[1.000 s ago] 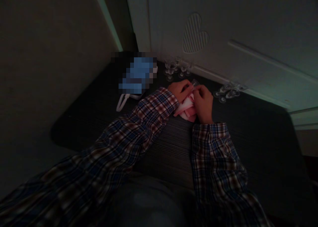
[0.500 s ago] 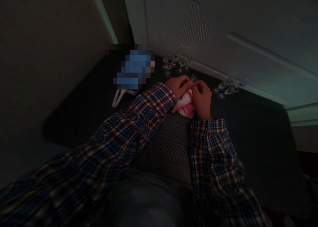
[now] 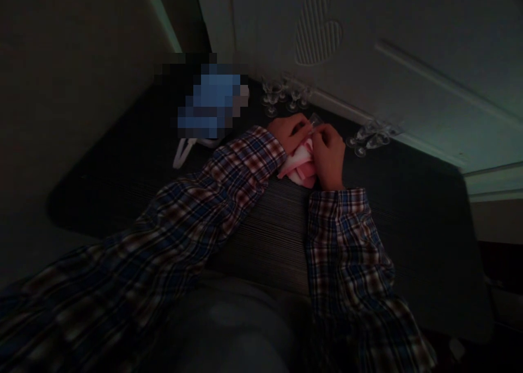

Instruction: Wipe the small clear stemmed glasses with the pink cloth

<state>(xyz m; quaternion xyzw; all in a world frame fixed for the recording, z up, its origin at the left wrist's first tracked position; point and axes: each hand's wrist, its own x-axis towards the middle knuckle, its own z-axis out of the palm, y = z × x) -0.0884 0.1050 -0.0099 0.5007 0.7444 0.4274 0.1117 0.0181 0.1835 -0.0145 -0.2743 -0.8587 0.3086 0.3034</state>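
My left hand [image 3: 288,133] and my right hand [image 3: 330,154] meet at the middle of the dark table, fingers curled and close together. A pink-and-white cloth [image 3: 303,169] hangs bunched between them, its folds resting low near the tabletop. Past my fingertips pokes the clear rim of what looks like a small glass [image 3: 316,121]; the rest of it is hidden by fingers and cloth. My left fingers close round the glass, while the right ones pinch the cloth against it. Exact fingertip contact is hard to see in the dim light.
Several small stemmed glasses [image 3: 281,94] stand at the back by the white panel. More glasses [image 3: 372,135] lie on their sides to the right. A blurred device with a lit blue screen [image 3: 214,103] and a white cable loop [image 3: 182,152] is at left on the table [image 3: 261,226].
The whole view has shifted slightly, so everything sits a little higher and further left. Both hands keep the same hold on the cloth and glass.
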